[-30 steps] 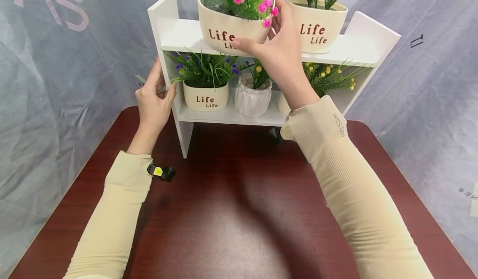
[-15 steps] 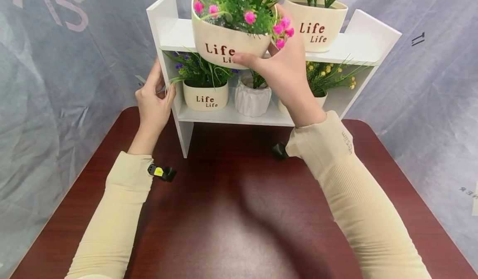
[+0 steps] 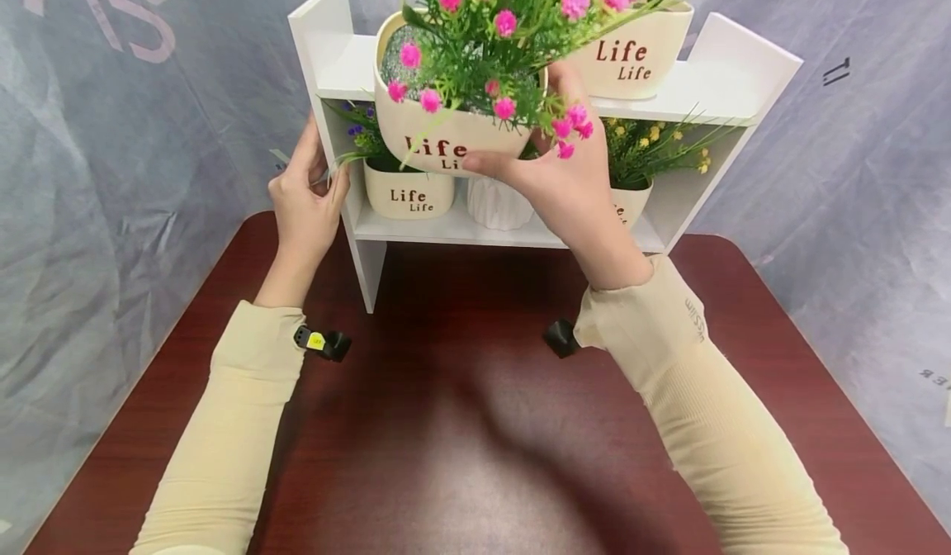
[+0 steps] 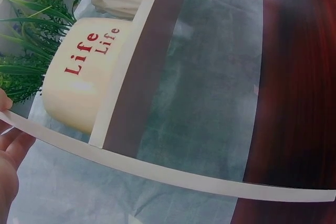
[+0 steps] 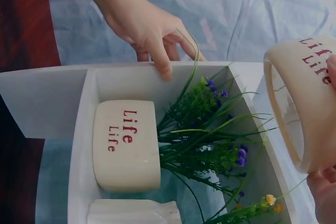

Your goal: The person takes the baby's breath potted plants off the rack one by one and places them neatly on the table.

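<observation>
My right hand (image 3: 572,179) grips a cream "Life" flowerpot (image 3: 416,130) with bright pink flowers, thumb across its front and fingers behind its right side. The pot is off the shelf, in front of the upper board, tilted so the soil shows. In the right wrist view, that pot's (image 5: 315,108) underside is visible, while the right hand appears only in part at the frame's edge. My left hand (image 3: 306,200) pinches the left side panel of the white shelf (image 3: 706,92), thumb inside and fingers outside. In the left wrist view, the panel's edge (image 4: 173,174) runs past the left hand (image 4: 8,182).
Another "Life" pot (image 3: 631,59) of greenery stands on the upper board. Below are a "Life" pot (image 3: 409,196) with purple flowers, a white ribbed pot (image 3: 499,206) and a yellow-flowered pot (image 3: 631,204). The shelf stands at the back of a dark red table (image 3: 446,456).
My right hand has drawn the pink-flowered pot off the upper board, forward and down, so it now covers part of the lower pots. The left hand stays on the side panel.
</observation>
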The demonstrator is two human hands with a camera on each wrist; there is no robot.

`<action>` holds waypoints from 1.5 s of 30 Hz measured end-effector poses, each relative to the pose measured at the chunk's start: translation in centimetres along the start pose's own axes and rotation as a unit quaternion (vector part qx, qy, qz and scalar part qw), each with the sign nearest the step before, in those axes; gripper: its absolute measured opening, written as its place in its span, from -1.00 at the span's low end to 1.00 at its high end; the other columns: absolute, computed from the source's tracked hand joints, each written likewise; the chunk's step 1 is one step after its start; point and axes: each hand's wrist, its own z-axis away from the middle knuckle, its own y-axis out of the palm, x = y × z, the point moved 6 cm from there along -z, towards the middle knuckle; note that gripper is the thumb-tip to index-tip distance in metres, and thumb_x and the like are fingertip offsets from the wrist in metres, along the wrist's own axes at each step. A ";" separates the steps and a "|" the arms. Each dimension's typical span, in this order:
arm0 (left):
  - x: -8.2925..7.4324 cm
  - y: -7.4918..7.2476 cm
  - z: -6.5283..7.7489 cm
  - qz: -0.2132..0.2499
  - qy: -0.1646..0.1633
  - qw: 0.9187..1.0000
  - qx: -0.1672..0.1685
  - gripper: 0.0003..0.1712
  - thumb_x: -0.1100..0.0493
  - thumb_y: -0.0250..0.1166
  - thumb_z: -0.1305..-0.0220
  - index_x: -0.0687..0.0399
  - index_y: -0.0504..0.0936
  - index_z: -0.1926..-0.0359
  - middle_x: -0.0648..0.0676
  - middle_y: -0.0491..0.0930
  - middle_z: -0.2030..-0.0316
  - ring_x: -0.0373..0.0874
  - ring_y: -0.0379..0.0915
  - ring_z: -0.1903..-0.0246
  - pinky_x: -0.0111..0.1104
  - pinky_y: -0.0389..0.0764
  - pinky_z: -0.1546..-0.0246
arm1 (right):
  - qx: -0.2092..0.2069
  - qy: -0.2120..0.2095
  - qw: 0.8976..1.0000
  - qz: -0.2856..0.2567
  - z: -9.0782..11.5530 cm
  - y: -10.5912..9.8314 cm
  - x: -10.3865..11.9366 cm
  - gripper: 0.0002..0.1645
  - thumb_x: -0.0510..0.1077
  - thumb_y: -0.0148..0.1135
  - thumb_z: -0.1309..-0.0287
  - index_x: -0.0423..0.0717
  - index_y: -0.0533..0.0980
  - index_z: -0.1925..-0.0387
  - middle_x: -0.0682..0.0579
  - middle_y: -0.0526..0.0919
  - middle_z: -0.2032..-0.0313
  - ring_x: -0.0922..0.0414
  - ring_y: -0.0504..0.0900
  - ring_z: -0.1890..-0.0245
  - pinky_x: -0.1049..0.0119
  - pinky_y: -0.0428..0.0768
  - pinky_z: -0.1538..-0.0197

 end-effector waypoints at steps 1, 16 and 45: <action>0.0 0.0 0.0 0.000 0.000 1.000 -0.001 -0.35 0.14 0.24 -0.32 -0.07 0.31 -0.41 0.11 0.59 -0.13 -0.07 0.60 -0.05 -0.65 0.60 0.13 | -0.003 0.004 1.000 0.013 0.2 0.0 0.0 -0.06 -0.44 0.54 0.31 -0.16 0.33 -0.20 0.00 0.49 -0.12 0.12 0.55 -0.09 0.30 0.55 -0.21; -0.2 -0.3 0.0 0.019 -0.004 1.000 -0.005 -0.36 0.16 0.24 -0.31 -0.07 0.34 -0.40 0.10 0.59 -0.14 -0.08 0.58 -0.08 -0.58 0.62 0.08 | -0.004 0.030 0.995 0.097 4.2 -2.1 -2.1 -0.09 -0.29 0.58 0.27 0.04 0.42 -0.22 0.04 0.59 -0.09 0.21 0.54 -0.10 0.29 0.53 -0.17; -0.1 -0.5 0.0 0.011 -0.014 1.000 -0.003 -0.35 0.19 0.25 -0.30 -0.13 0.35 -0.39 0.05 0.55 -0.19 -0.15 0.53 -0.12 -0.54 0.62 0.07 | -0.050 0.180 0.973 0.133 10.7 -7.5 -9.3 -0.03 -0.24 0.59 0.22 0.07 0.37 -0.30 0.08 0.56 -0.15 0.32 0.52 -0.10 0.47 0.47 -0.15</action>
